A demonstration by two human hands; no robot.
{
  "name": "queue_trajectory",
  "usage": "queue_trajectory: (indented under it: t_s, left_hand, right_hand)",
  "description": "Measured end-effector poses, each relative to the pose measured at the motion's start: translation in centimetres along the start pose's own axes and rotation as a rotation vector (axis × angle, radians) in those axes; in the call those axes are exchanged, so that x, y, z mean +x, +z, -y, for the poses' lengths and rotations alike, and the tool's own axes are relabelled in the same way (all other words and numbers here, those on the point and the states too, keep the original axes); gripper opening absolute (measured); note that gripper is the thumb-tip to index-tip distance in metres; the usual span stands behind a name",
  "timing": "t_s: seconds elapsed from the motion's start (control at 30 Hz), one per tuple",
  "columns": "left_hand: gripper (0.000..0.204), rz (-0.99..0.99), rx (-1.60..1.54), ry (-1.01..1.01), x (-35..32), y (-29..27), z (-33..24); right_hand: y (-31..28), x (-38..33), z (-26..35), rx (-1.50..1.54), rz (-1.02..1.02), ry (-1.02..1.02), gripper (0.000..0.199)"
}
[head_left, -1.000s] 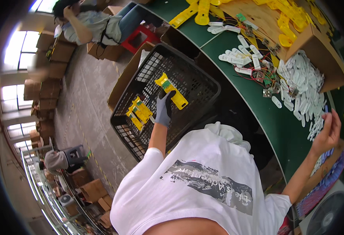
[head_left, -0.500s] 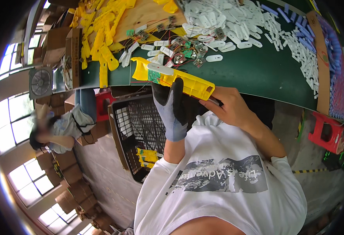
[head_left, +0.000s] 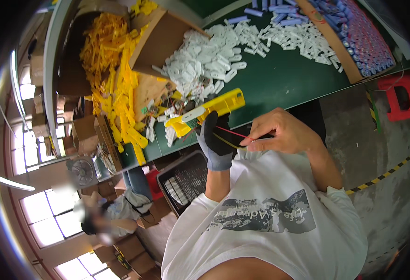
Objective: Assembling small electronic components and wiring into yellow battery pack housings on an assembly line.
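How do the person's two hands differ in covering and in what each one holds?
The left hand wears a dark grey work glove; the right hand is bare. The left hand grips the long yellow plastic housing around its middle; the right hand pinches the thin red and yellow wires between its fingers. The left hand is raised upright, while the right hand reaches in sideways. Both meet above the green table.
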State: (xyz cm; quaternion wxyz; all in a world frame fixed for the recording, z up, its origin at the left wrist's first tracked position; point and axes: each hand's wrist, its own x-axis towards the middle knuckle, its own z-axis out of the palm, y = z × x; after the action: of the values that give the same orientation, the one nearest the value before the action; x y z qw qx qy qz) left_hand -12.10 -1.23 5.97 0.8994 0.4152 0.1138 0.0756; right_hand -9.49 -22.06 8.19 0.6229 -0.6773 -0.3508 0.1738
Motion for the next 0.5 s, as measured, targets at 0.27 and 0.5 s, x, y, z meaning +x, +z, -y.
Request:
queue_trajectory:
  t_s: [0.27, 0.5]
  left_hand:
    - [0.027, 0.185, 0.384, -0.015, 0.6, 3.6, 3.0]
    - [0.022, 0.173, 0.353, -0.100, 1.1, 6.2, 4.0]
  right_hand:
    - [-3.0, -3.7, -0.6, 0.194, -0.333, -0.130, 0.012]
    - [-4.1, -5.0, -2.4, 0.137, -0.387, -0.099, 0.014]
